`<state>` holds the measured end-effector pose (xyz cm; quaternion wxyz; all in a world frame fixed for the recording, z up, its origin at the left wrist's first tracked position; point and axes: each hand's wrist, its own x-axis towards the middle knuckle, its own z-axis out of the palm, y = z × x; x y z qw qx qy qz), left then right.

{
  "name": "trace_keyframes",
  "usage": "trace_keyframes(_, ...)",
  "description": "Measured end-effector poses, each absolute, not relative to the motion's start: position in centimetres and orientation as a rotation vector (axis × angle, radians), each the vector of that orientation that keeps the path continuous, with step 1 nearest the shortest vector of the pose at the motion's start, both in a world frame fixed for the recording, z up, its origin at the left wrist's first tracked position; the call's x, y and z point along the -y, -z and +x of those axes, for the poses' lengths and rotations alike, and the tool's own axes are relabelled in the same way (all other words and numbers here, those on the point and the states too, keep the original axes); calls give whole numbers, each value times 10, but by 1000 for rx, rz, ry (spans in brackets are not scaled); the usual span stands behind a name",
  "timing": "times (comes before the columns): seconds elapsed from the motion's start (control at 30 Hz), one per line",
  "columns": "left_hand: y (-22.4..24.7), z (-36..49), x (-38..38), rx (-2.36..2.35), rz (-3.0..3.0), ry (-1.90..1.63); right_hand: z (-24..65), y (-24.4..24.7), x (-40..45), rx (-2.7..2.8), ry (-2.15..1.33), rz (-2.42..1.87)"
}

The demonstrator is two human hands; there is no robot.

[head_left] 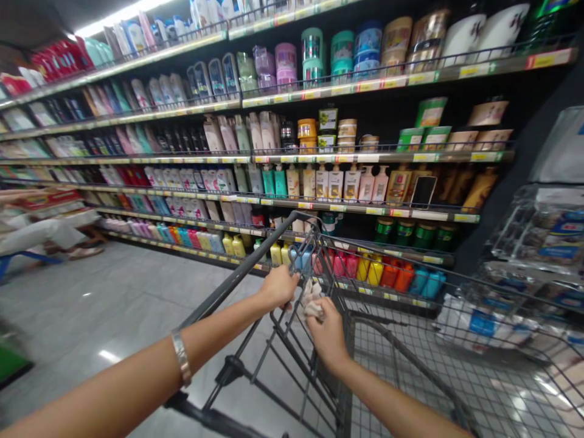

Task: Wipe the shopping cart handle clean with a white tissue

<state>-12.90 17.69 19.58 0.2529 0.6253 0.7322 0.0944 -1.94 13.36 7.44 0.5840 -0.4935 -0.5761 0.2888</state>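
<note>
A grey wire shopping cart (237, 277) stands in front of me, its long handle bar slanting up from the lower left. My left hand (279, 286), with a silver band on its wrist, is closed at the rear wire frame of the cart; its fingertips are partly hidden. Just right of it, my right hand (329, 331) pinches a crumpled whitish cloth (312, 298). The cloth lies against the cart's wires between both hands.
Long shelves (314, 210) of bottles and jars run across the back. Silver and blue packages (483, 319) are stacked at the right. A seated person's legs (50, 234) and a blue stool leg (30, 258) appear at the left. The grey tiled floor (137, 298) shines.
</note>
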Motion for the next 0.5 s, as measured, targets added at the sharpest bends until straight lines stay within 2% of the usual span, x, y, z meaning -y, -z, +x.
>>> trace_keyframes(0.17, -194, -125, -172, -1946, 1605, -290, 4, -62, -189, 1098, -624, -1350)
trace_keyframes(0.27, -193, -123, -168, -1939, 1657, -304, 11, -62, -217, 1128, -595, -1394)
trace_keyframes(0.5, -195, -119, -167, -1970, 1711, -252, 12, -50, -213, 1381, -592, -1312)
